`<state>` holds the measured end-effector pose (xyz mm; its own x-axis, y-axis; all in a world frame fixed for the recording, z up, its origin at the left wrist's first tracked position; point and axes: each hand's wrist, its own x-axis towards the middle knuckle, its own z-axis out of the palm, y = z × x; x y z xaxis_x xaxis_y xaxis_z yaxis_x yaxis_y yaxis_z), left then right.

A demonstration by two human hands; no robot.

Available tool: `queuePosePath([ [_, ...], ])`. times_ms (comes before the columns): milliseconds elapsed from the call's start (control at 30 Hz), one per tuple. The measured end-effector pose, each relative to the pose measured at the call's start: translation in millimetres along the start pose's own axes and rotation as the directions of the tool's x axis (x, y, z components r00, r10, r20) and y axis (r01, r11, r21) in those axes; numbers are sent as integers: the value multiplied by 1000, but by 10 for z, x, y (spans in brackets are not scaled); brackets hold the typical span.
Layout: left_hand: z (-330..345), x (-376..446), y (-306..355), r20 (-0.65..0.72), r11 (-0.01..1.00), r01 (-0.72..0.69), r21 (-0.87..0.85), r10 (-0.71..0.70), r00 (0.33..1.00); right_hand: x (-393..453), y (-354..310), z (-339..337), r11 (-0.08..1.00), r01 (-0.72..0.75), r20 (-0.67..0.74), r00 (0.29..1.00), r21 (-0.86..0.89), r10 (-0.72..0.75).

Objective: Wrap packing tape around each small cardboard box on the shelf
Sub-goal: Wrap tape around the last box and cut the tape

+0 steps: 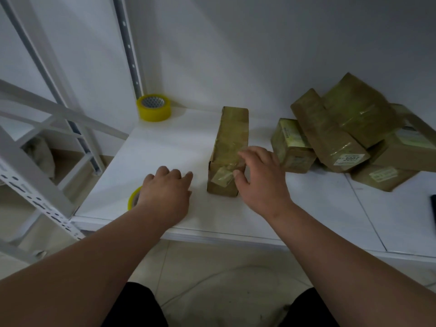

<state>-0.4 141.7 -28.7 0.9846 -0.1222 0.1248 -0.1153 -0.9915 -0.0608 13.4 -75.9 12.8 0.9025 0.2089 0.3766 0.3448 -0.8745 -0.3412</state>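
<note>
White shelf (165, 147) — two tape rolls (153, 107), six boxes (230, 149); left hand (165, 194), right hand (262, 182) open, empty.

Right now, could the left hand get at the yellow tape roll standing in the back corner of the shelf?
Probably yes. The left hand rests on the shelf, over a second roll near the front edge. Bare shelf lies between it and the tape roll in the corner; the box stands off to the right.
</note>
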Motion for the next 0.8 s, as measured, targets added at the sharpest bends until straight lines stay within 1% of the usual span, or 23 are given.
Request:
queuePosePath([
  [33, -21, 19, 39, -24, 998, 41, -48, -43, 999, 25, 21, 13, 1000, 2, 31, 1000, -17, -2],
  [67, -58, 49, 72, -49, 986, 96, -139, -104, 993, 53, 37, 25, 999, 7, 61, 998, -33, -5],
  [100, -98, 89, 100, -79, 956, 139, -257, -164, 983, 79, 50, 39, 999, 16, 87, 996, -48, -12],
  [133, -140, 135, 125, -108, 915, 151, -374, -205, 973, 100, 57, 54, 998, 27, 108, 994, -60, -20],
  [167, -179, 181, 150, -136, 872, 126, -473, -213, 967, 118, 55, 69, 997, 37, 125, 992, -68, -28],
  [200, -218, 231, 173, -156, 833, 75, -548, -190, 969, 131, 54, 87, 997, 43, 135, 990, -70, -33],
  [267, -273, 329, 206, -145, 776, -20, -630, -92, 985, 142, 44, 111, 997, 41, 136, 990, -66, -32],
  [333, -280, 407, 252, -72, 784, -62, -618, 23, 997, 142, 43, 132, 997, 44, 125, 992, -59, -36],
  [400, -244, 441, 313, -36, 803, -84, -591, 78, 996, 135, 45, 147, 997, 47, 107, 993, -65, -40],
  [500, -196, 436, 367, -86, 791, -98, -604, 57, 995, 145, 51, 155, 994, 67, 85, 995, -92, -59],
  [567, -176, 421, 359, -110, 792, -107, -602, 50, 993, 153, 69, 151, 992, 102, 99, 991, -80, -94],
  [667, -175, 424, 343, -104, 799, -103, -592, 50, 993, 156, 106, 124, 994, 111, 135, 985, -6, -109],
  [800, -188, 449, 412, -102, 813, -80, -577, 25, 994, 158, 99, 131, 993, 109, 100, 990, -55, -104],
])
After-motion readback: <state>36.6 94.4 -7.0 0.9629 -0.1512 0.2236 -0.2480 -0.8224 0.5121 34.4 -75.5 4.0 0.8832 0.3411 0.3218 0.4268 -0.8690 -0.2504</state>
